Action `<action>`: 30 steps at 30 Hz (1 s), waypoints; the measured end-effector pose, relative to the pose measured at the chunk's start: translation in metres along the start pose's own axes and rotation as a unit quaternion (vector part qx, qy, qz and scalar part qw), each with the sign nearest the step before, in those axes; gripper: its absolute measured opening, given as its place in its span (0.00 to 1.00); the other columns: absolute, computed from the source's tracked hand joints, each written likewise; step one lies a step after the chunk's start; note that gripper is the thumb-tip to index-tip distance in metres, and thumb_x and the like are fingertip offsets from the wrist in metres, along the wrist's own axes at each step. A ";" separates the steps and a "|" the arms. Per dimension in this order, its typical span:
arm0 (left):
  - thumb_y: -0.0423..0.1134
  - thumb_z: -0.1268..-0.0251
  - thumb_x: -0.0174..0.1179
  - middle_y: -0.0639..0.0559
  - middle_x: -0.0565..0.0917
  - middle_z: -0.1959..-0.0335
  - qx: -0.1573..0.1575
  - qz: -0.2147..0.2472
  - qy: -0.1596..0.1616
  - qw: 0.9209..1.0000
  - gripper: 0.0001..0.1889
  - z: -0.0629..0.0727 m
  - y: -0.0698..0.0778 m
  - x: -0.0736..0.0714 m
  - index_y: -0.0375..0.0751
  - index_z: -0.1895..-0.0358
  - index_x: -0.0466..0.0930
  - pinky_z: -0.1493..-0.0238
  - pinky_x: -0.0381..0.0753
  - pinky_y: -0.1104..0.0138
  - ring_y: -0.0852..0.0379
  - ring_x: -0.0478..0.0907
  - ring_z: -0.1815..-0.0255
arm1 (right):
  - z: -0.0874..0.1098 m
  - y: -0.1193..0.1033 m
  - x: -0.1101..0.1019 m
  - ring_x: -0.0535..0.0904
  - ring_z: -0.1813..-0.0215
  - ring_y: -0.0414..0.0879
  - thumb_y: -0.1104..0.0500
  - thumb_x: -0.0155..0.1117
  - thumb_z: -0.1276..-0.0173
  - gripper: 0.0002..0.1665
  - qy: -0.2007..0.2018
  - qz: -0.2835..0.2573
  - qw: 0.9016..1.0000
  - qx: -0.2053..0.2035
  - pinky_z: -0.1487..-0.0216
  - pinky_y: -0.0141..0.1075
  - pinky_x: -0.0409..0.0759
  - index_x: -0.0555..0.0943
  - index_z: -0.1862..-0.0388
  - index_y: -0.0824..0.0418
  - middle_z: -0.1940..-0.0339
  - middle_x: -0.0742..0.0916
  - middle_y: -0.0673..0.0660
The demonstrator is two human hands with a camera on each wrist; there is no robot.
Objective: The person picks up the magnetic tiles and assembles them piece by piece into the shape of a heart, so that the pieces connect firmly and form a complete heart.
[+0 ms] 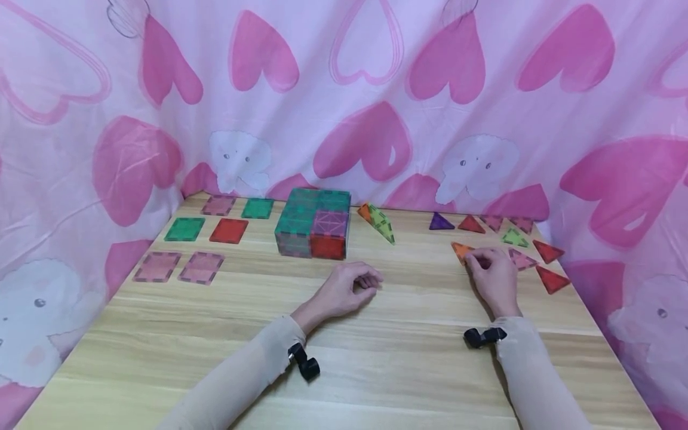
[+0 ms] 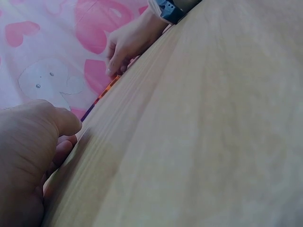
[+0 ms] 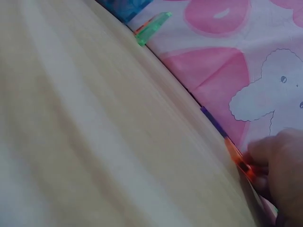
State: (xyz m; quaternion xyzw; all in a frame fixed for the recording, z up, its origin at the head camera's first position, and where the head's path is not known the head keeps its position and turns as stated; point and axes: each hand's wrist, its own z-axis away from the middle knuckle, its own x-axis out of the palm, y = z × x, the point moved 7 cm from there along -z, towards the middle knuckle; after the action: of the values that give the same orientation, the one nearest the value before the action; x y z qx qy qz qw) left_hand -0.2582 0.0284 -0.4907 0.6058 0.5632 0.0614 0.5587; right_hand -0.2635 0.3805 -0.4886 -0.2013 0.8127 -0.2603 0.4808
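Note:
My right hand (image 1: 493, 280) pinches an orange triangular magnetic tile (image 1: 460, 251) at the right side of the table; in the right wrist view the orange tile (image 3: 235, 153) is at the fingertips, its near part covered by them. Loosely curled, my left hand (image 1: 344, 289) rests on the table with nothing in it. Beyond it stands a box built of magnetic tiles (image 1: 294, 224), with green and purple squares on top and a red one in front. Right of the box, a green tile (image 1: 380, 224) and an orange tile (image 1: 365, 211) lean together.
Around the right hand lie several triangular tiles: purple (image 1: 441, 221), red (image 1: 552, 279), light green (image 1: 515, 237) and pink (image 1: 521, 259). At the left are square tiles in pink (image 1: 157, 267), green (image 1: 184, 229) and red (image 1: 228, 231). A pink heart-print curtain (image 1: 371, 36) hangs behind the table.

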 end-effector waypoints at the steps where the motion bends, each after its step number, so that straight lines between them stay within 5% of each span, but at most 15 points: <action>1: 0.26 0.28 0.72 0.51 0.92 0.56 0.004 0.000 0.002 1.000 0.11 -0.001 0.001 0.000 0.37 0.47 0.90 0.51 0.90 0.69 0.63 0.87 0.57 | 0.001 -0.002 0.000 0.85 0.46 0.62 0.57 0.74 0.19 0.11 -0.006 -0.001 1.000 -0.010 0.44 0.48 0.75 0.93 0.52 0.65 0.50 0.90 0.66; 6: 0.28 0.30 0.74 0.52 0.91 0.54 0.006 -0.002 0.003 1.000 0.12 -0.001 0.000 0.000 0.37 0.46 0.90 0.50 0.89 0.69 0.63 0.86 0.56 | 0.011 -0.020 0.006 0.87 0.47 0.57 0.59 0.75 0.20 0.06 -0.055 -0.016 0.996 -0.069 0.45 0.33 0.77 0.94 0.56 0.61 0.51 0.92 0.60; 12: 0.30 0.35 0.78 0.49 0.90 0.49 -0.003 -0.030 0.010 0.999 0.20 0.000 -0.003 -0.004 0.37 0.40 0.87 0.44 0.88 0.65 0.55 0.86 0.50 | 0.033 -0.051 0.026 0.87 0.45 0.49 0.63 0.76 0.23 0.03 -0.129 -0.076 0.980 -0.128 0.40 0.21 0.76 0.94 0.58 0.57 0.50 0.93 0.52; 20: 0.34 0.36 0.80 0.47 0.88 0.41 0.006 -0.050 0.003 0.999 0.26 -0.001 -0.001 -0.005 0.37 0.35 0.85 0.39 0.87 0.62 0.52 0.86 0.44 | 0.060 -0.097 0.051 0.88 0.38 0.48 0.63 0.76 0.23 0.07 -0.215 -0.148 0.949 -0.179 0.32 0.25 0.77 0.95 0.54 0.51 0.45 0.93 0.47; 30: 0.47 0.28 0.76 0.51 0.83 0.27 -0.023 -0.095 -0.054 0.994 0.32 0.002 -0.001 0.004 0.43 0.24 0.80 0.21 0.76 0.55 0.53 0.76 0.24 | 0.081 -0.116 0.063 0.88 0.35 0.50 0.63 0.72 0.19 0.11 -0.285 -0.183 0.916 -0.213 0.27 0.35 0.81 0.94 0.46 0.49 0.40 0.93 0.47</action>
State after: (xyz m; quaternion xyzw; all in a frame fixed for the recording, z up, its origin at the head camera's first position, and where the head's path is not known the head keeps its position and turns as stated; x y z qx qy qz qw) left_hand -0.2565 0.0298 -0.4944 0.5388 0.5861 -0.0118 0.6050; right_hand -0.2113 0.2343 -0.4928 -0.5097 0.6263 -0.0956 0.5821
